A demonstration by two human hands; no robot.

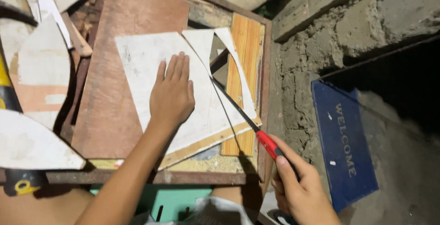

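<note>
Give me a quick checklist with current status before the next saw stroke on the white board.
1. Left hand flat on the white board, pressing it down: ok.
2. Left fingers clear of the saw blade: ok, there is a gap between hand and blade.
3. Right hand closed around the red saw handle: ok.
4. Blade seated in the cut already made in the board: ok, it runs along the slit.
5. Board supported under the cut line: cannot tell, the blade hides it.
6. Offcut strip right of the blade secured: not ok, nothing holds it.
</note>
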